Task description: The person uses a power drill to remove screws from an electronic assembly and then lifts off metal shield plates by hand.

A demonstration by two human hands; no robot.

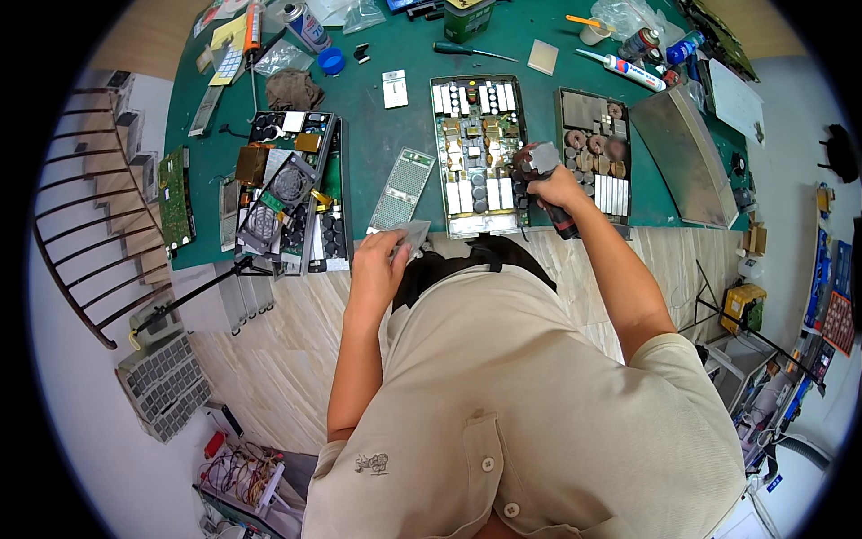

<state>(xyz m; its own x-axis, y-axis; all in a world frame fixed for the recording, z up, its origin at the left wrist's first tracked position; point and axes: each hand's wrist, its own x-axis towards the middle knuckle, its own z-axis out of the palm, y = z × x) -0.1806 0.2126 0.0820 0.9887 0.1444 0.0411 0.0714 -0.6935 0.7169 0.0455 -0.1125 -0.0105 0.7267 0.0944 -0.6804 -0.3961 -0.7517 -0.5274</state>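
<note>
Drill between central circuit unit and right-hand unit, metal cover beyond.

wide fisheye view from the head, downward, shirt near below, green bench farther ahead

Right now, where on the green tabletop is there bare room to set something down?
Bare tabletop lies between the left opened unit and the perforated panel, toward the dark cloth. The narrow gap between the middle unit and right unit is partly blocked by the power driver. Upper right is crowded: a can, a tube.
</note>
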